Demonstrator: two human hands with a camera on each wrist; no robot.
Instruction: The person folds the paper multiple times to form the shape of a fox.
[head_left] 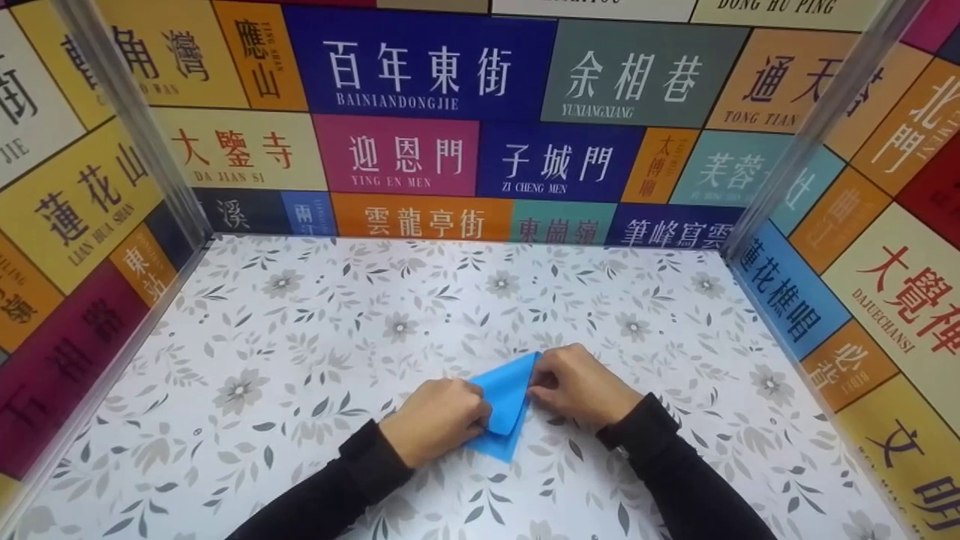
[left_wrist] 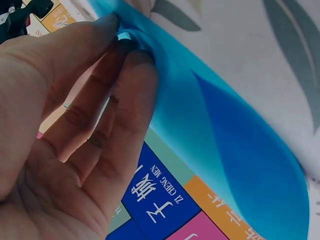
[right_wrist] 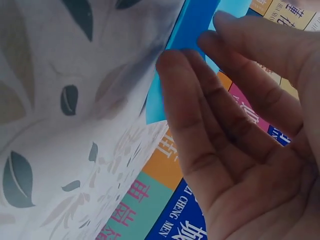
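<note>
A sheet of blue paper [head_left: 506, 397], folded over on itself, is held between the two hands just above the patterned table. My left hand [head_left: 439, 416] pinches its left side; in the left wrist view the thumb and fingertips meet at the edge of the paper [left_wrist: 175, 105], and a darker blue layer curves up beside them. At the upper right corner, my right hand [head_left: 589, 386] pinches the paper with thumb and curled fingers. The right wrist view shows those fingers [right_wrist: 182, 100] along the folded edge, with part of the paper [right_wrist: 192, 27] hidden behind them.
The white tabletop [head_left: 322, 307] has a grey leaf and flower print. Upright panels [head_left: 412, 67] covered in coloured signs with Chinese lettering enclose it at the back, left and right. Dark sleeves [head_left: 322, 480] cover both forearms.
</note>
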